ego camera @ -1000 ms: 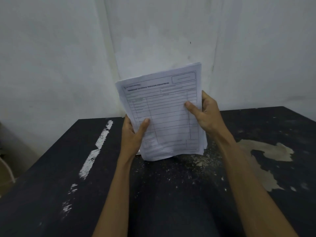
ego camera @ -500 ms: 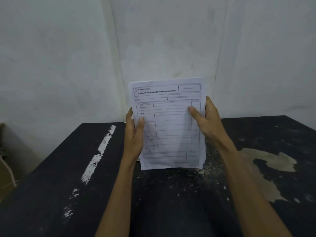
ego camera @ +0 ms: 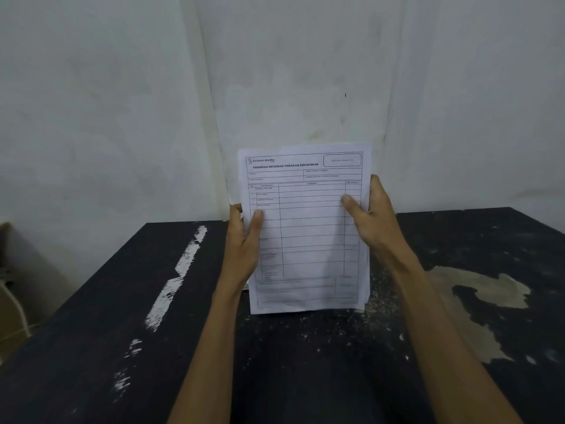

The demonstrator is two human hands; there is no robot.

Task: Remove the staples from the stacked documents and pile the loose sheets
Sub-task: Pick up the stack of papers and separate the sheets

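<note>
Since 1 second ago the stack of papers (ego camera: 308, 228) has swung from a tilt to upright, its bottom edge seemingly resting on the black table (ego camera: 122, 332). The left hand (ego camera: 244, 249) grips its left edge, thumb across the front; the right hand (ego camera: 373, 221) grips the right edge likewise, both wrapped round to the back

One view: head cam, wide-angle, faces forward-down over black table (ego camera: 91, 347) toward white wall (ego camera: 91, 102), close on paper stack (ego camera: 308, 240).
</note>
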